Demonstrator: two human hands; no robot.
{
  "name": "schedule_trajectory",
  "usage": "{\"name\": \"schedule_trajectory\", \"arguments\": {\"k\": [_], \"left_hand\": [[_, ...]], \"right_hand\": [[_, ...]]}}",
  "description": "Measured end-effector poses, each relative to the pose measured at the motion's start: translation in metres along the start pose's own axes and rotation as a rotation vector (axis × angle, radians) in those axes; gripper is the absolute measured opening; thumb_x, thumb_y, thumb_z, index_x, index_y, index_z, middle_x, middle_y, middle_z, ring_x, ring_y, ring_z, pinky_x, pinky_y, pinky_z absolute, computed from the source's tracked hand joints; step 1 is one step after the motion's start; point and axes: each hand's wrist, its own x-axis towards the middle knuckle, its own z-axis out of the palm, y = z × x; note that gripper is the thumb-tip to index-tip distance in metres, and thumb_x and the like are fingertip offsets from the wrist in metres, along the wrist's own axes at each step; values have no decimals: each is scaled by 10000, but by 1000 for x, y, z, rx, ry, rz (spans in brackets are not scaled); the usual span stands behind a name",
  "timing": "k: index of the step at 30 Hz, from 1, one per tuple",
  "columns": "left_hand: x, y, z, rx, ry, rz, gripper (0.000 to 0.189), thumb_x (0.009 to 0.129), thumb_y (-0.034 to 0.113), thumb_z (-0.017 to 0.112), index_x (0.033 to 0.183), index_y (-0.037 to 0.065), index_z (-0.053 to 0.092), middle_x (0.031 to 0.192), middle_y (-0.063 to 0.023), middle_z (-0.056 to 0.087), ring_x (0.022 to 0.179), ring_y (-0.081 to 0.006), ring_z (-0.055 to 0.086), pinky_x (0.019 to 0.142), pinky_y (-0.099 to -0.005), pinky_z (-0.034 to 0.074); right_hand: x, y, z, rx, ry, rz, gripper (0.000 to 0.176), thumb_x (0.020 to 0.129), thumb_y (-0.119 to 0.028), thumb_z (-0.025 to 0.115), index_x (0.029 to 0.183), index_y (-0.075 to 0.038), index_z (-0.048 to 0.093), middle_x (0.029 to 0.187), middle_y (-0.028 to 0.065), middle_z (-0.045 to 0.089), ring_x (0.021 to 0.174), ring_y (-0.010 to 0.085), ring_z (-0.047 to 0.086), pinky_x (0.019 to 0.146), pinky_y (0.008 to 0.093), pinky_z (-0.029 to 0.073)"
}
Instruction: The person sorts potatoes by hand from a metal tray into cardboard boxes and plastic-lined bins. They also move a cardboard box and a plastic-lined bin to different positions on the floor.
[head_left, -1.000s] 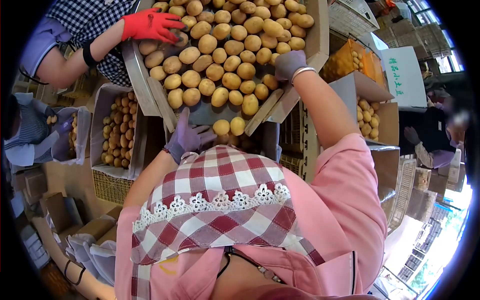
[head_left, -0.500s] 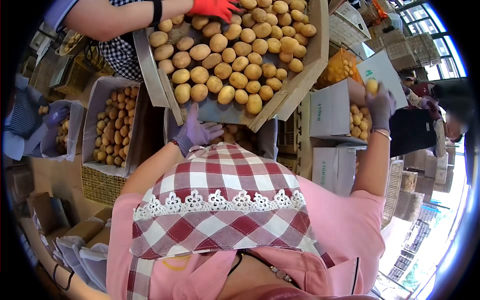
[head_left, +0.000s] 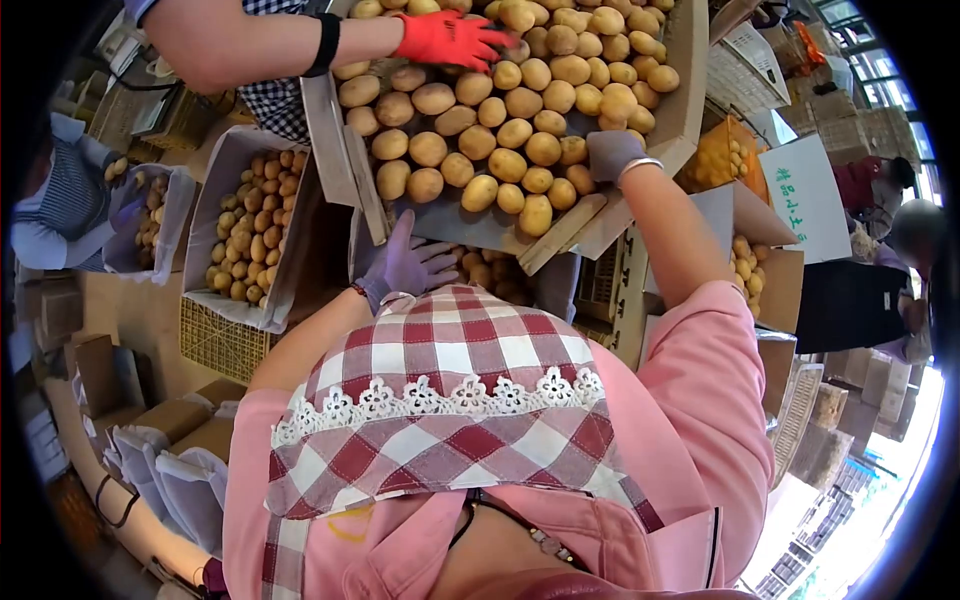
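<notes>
My left hand, in a purple glove, is open with fingers spread, beside the sorting tray's near edge and above a lined bin partly hidden by my apron. Potatoes lie in that bin. My right hand, gloved likewise, reaches over the right part of the tray, among the potatoes. The back of the hand hides its fingers and anything in them. Many loose potatoes cover the tray, whose sides are wooden boards.
Across the tray, a co-worker's red-gloved hand touches potatoes. Left stands a lined crate of potatoes; farther left, another person handles potatoes over a bin. An open carton with potatoes stands right, near a yellow-orange net bag.
My right hand has moved left from the carton to the tray; the potato it held is no longer visible in it. The view has shifted slightly. My left hand stays spread near the tray's edge.
</notes>
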Motion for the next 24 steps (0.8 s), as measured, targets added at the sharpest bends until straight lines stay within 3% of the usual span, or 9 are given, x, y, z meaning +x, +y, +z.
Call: {"name": "schedule_trajectory", "arguments": {"k": [5,8,15,16,17,19,21,23,24], "left_hand": [[2,-2,-3,-44,-22,5,1129,774,656,581,1443,4,-54,1439,-262,241,1308,-385,333,1027,-527,364],[0,0,9,-61,0,1,1070,761,686,566,1462,87,23,1434,-238,243,1281,-403,351,1017,-526,374],[-3,0,14,-100,-109,3,879,812,710,443,1449,173,163,1398,-184,308,1226,-414,401,1017,-513,380],[-3,-3,12,-113,-114,21,856,825,696,437,1448,172,173,1395,-183,315,1224,-412,404,1018,-509,380],[-3,-6,11,-129,-120,41,833,838,682,432,1446,171,182,1391,-181,321,1222,-410,407,1020,-505,380],[2,-7,6,-201,-128,-16,783,852,646,446,1432,172,218,1381,-158,342,1243,-391,387,1043,-503,351],[24,-13,-22,96,-171,104,748,857,613,469,1415,167,249,1375,-132,351,1266,-374,360,1064,-508,317],[54,-30,-62,460,-171,281,732,851,584,499,1399,156,269,1373,-105,350,1287,-357,332,1081,-521,279],[53,-33,-63,511,-129,301,728,848,572,513,1392,151,277,1372,-93,349,1295,-349,319,1088,-528,260]], "right_hand": [[-17,-2,-4,134,84,-5,272,714,-206,642,923,-38,686,946,160,678,899,293,659,765,382,527],[-15,-25,-2,57,-126,-30,268,714,-208,634,907,-26,677,919,167,676,890,306,656,761,393,525],[-28,-40,11,355,194,-115,343,747,-187,599,1058,-42,608,1042,201,631,991,337,607,861,398,481],[-39,-33,2,718,382,-183,310,769,-206,587,1040,-59,622,1016,200,638,961,336,617,842,394,490],[-31,-15,-4,1033,291,-156,306,773,-212,587,1039,-65,624,1013,195,639,945,336,620,831,396,494],[-28,-12,-19,1161,291,-134,297,775,-220,590,1029,-72,631,999,182,645,919,333,626,815,399,501],[-39,-60,-43,790,490,-151,287,773,-226,593,1013,-77,640,977,167,655,902,329,631,804,402,507],[-17,-107,-21,314,446,-331,345,799,-200,592,1136,-125,580,961,172,637,932,329,627,778,402,517],[-23,-132,-27,248,364,-233,354,786,-192,597,1130,-107,587,1090,173,603,950,346,619,800,406,520]]}}
